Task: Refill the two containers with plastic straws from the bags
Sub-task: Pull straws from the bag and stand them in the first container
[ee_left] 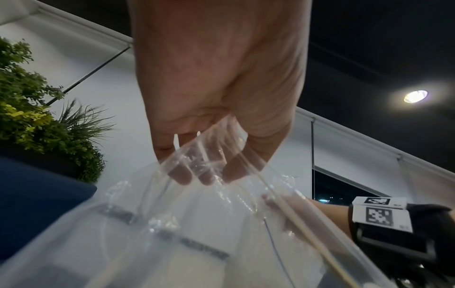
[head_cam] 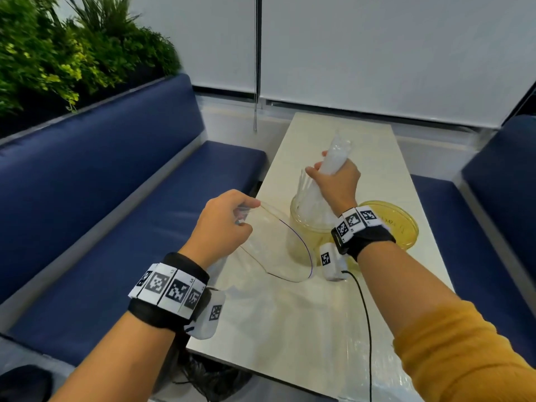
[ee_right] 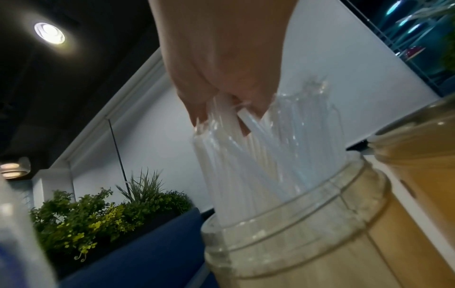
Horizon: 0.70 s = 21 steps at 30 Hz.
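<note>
My right hand (head_cam: 333, 181) grips a bundle of white plastic straws (head_cam: 333, 162) and holds it upright with its lower ends inside the left clear yellowish container (head_cam: 304, 227). In the right wrist view the fingers (ee_right: 243, 109) curl round the straws (ee_right: 258, 159), which fan out into the container (ee_right: 295, 233). My left hand (head_cam: 229, 219) pinches the rim of a clear zip bag (head_cam: 278, 250), lifted above the table's left edge with its mouth gaping. The left wrist view shows the fingers (ee_left: 204, 171) bunching the bag (ee_left: 184, 233). A second container (head_cam: 397, 227) stands to the right.
The pale table (head_cam: 304, 329) runs between two blue benches (head_cam: 130, 213). Another clear bag (head_cam: 333, 358) lies flat on the near table end. A black cable (head_cam: 367, 329) trails from my right wrist over it. Green plants (head_cam: 58, 53) line the left bench back; blinds close the far end.
</note>
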Each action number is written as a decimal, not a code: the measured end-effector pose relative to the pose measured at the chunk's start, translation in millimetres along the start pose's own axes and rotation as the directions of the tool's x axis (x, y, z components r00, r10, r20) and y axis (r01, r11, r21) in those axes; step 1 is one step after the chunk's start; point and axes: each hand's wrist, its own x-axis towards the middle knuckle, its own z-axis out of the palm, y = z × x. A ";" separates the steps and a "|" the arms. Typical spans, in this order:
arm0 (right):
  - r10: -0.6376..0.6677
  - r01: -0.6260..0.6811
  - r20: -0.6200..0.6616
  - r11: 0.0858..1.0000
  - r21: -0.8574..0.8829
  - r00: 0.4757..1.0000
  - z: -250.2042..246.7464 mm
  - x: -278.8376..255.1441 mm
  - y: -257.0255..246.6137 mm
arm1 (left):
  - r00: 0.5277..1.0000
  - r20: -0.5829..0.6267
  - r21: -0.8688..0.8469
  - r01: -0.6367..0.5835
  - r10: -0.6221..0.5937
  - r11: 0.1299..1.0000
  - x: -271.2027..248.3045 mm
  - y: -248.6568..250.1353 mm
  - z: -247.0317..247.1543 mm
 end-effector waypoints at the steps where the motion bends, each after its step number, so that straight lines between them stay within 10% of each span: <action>1: -0.041 0.041 -0.039 0.999 0.010 0.998 -2.4 1.8 0.0 | 1.000 0.001 -0.003 -0.004 0.004 1.000 0.3 -0.1 -0.8; 8: -0.377 0.359 -0.145 0.924 -0.136 0.915 -10.5 28.4 -22.1 | 1.000 0.011 -0.011 -0.009 0.009 1.000 3.8 -0.1 -4.5; 11: -0.462 0.472 0.153 0.727 -0.498 0.873 -7.9 23.2 -7.9 | 1.000 0.013 -0.003 -0.021 0.021 1.000 4.8 2.3 -5.6; 15: -0.242 0.498 0.437 0.471 -0.728 0.866 -5.7 -2.5 14.1 | 1.000 0.014 0.002 -0.015 0.015 1.000 4.3 3.1 -7.2; 18: -0.320 0.432 0.295 0.577 -0.693 0.900 -5.0 -1.6 -3.9 | 1.000 0.012 -0.010 -0.002 0.002 1.000 3.4 2.6 -8.1; 21: -0.549 0.602 0.269 0.621 -0.502 0.791 8.6 -2.4 -19.9 | 1.000 0.013 -0.010 -0.005 0.005 1.000 3.8 2.5 -8.4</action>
